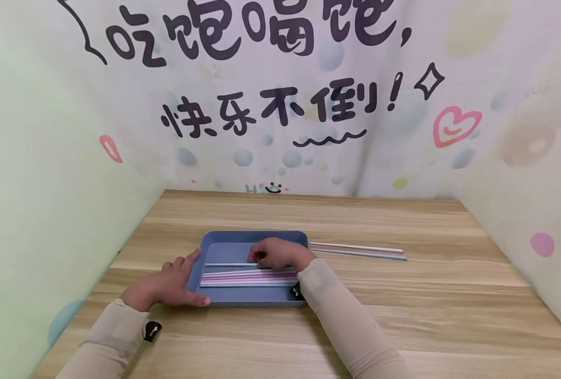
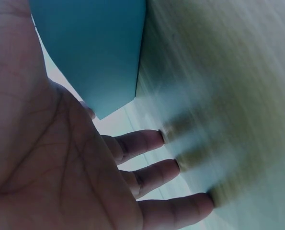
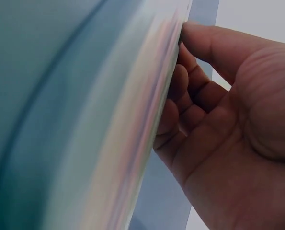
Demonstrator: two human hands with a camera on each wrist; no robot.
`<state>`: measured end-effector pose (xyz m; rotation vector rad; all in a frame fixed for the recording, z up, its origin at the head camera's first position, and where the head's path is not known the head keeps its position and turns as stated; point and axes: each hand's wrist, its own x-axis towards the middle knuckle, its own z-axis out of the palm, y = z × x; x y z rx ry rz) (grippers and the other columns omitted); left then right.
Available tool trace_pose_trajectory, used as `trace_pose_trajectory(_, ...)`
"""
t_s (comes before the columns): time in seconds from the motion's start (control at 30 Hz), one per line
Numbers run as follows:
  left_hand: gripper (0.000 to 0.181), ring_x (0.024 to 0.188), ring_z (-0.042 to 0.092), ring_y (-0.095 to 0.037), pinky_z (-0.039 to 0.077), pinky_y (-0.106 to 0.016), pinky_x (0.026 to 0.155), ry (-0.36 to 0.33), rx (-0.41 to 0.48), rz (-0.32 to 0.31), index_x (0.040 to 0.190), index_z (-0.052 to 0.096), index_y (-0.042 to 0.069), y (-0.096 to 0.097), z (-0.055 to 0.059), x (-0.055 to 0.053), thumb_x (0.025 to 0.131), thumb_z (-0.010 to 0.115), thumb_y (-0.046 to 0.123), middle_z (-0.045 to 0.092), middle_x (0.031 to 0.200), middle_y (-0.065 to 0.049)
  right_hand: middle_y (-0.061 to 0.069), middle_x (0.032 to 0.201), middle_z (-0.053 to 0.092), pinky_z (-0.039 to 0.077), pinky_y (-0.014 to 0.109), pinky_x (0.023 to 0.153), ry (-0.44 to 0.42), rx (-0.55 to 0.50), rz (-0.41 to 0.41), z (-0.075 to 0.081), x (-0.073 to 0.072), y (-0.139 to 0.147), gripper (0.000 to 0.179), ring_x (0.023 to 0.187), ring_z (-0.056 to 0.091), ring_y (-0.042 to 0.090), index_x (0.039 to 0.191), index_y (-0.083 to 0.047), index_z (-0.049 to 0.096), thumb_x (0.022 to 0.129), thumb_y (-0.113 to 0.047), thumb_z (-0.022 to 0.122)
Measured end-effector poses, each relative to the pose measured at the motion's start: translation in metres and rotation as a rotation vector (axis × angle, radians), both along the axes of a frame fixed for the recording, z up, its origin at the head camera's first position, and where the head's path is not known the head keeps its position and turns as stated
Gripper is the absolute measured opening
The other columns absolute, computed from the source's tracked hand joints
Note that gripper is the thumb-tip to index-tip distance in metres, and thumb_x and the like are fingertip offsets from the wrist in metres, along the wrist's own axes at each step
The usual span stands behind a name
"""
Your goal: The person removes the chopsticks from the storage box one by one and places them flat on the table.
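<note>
Lone stick (image 1: pixel 230 264) lay lengthwise in tray (image 1: pixel 228 251), right hand (image 1: pixel 277 253) nearer

One tray was found. Two hands attended: the left hand (image 1: pixel 170 285) spread wide at its left wall; the right reached inside, fingers curled at the lone stick, grip unconfirmed. One stick bundle (image 1: pixel 247 278) occupied its near half, count indeterminable. Two loose sticks (image 1: pixel 356 246) lay to its right.

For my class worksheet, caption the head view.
Left hand against a blue tray, right hand at sticks inside, two sticks outside.
</note>
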<state>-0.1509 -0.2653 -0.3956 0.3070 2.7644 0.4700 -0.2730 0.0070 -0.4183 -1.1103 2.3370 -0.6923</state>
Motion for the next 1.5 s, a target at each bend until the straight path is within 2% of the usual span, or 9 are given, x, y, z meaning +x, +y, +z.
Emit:
trace_pose_trajectory(0.3, 0.127, 0.117, 0.039, -0.056, 0.039, -0.066, 0.092, -0.006, -0.002, 0.004, 0.154, 0.010, -0.004, 0.001, 0.001, 0.000, 0.071, 0.080, 0.063, 0.037, 0.135, -0.038, -0.003, 0.086, 0.058, 0.043, 0.024, 0.073, 0.081, 0.032, 0.025, -0.001, 0.000, -0.003, 0.017, 0.079, 0.051, 0.010, 0.104, -0.016, 0.068, 0.093, -0.003, 0.065)
trace_pose_trajectory(0.7, 0.126, 0.115, 0.040, -0.056, 0.038, -0.067, 0.092, -0.003, 0.005, 0.003, 0.154, 0.010, -0.004, 0.001, 0.000, 0.002, 0.072, 0.080, 0.062, 0.037, 0.134, -0.038, -0.005, 0.080, 0.056, 0.042, 0.024, 0.068, 0.085, 0.025, 0.034, 0.001, 0.000, -0.003, 0.021, 0.072, 0.051, 0.009, 0.106, -0.016, 0.070, 0.094, -0.001, 0.061)
trace_pose_trajectory(0.97, 0.126, 0.116, 0.040, -0.057, 0.038, -0.066, 0.093, -0.003, 0.000, 0.001, 0.154, 0.011, -0.004, 0.001, 0.000, 0.001, 0.072, 0.079, 0.065, 0.037, 0.135, -0.039, -0.005, 0.088, 0.060, 0.045, 0.025, 0.071, 0.098, 0.022, 0.028, 0.008, -0.001, -0.002, 0.018, 0.080, 0.054, 0.011, 0.106, -0.015, 0.069, 0.097, -0.003, 0.058)
trace_pose_trajectory(1.23, 0.125, 0.114, 0.040, -0.056, 0.038, -0.066, 0.092, 0.013, 0.005, -0.007, 0.153, 0.012, -0.005, 0.001, 0.001, 0.003, 0.072, 0.080, 0.062, 0.039, 0.133, -0.038, -0.003, 0.097, 0.062, 0.046, 0.027, 0.075, 0.067, 0.035, 0.022, 0.022, 0.005, 0.001, 0.023, 0.085, 0.054, 0.013, 0.113, -0.013, 0.068, 0.099, -0.002, 0.055)
trace_pose_trajectory(1.5, 0.126, 0.115, 0.041, -0.056, 0.038, -0.065, 0.093, 0.012, 0.004, -0.001, 0.153, 0.013, -0.005, 0.001, 0.001, 0.002, 0.071, 0.079, 0.063, 0.039, 0.133, -0.038, -0.002, 0.099, 0.062, 0.047, 0.027, 0.077, 0.081, 0.029, 0.036, 0.030, 0.004, 0.003, 0.024, 0.088, 0.054, 0.014, 0.115, -0.011, 0.068, 0.099, 0.000, 0.053)
